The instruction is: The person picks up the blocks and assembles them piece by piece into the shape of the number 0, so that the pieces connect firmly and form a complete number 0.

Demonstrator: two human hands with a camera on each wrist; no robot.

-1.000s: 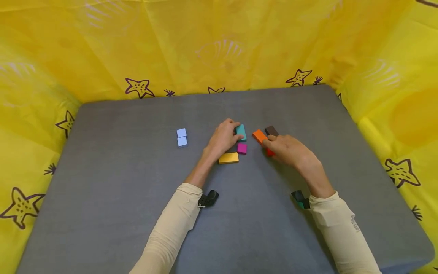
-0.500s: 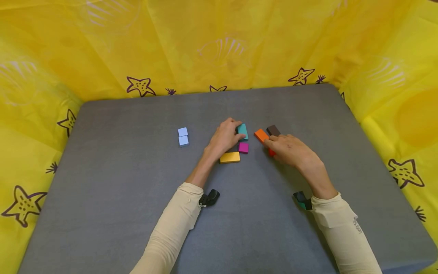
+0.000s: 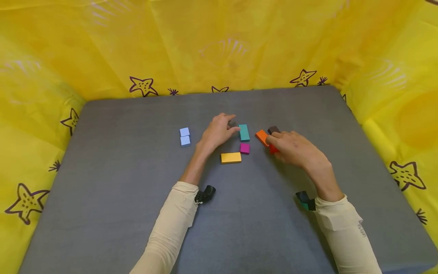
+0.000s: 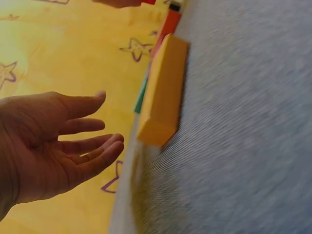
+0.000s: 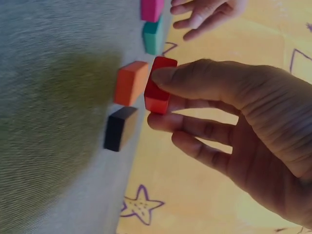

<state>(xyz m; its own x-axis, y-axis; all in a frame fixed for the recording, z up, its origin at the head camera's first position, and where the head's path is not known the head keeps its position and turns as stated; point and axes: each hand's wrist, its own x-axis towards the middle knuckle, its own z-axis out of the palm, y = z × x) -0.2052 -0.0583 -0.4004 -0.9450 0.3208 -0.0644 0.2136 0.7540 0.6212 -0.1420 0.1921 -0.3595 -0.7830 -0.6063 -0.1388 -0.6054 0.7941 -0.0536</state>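
Between thumb and fingers my right hand (image 3: pixel 295 150) pinches a red block (image 5: pixel 158 87), mostly covered by the hand in the head view. Just beyond it lie an orange block (image 3: pixel 262 137) and a dark brown block (image 3: pixel 274 130). My left hand (image 3: pixel 216 131) holds nothing, its fingers apart and relaxed, with the thumb tip right at the left edge of a teal block (image 3: pixel 244 133). Nearer to me are a small magenta block (image 3: pixel 245 148) and a long yellow block (image 3: pixel 230 158), which looms large in the left wrist view.
Two light blue blocks (image 3: pixel 184 136) sit together to the left on the grey table (image 3: pixel 137 182). A yellow cloth (image 3: pixel 219 45) with starfish prints hangs behind the far edge and along both sides.
My left hand has let go of the teal block and drawn back to the left, its fingers spreading. My right hand stays near the orange block, showing more of the red block.
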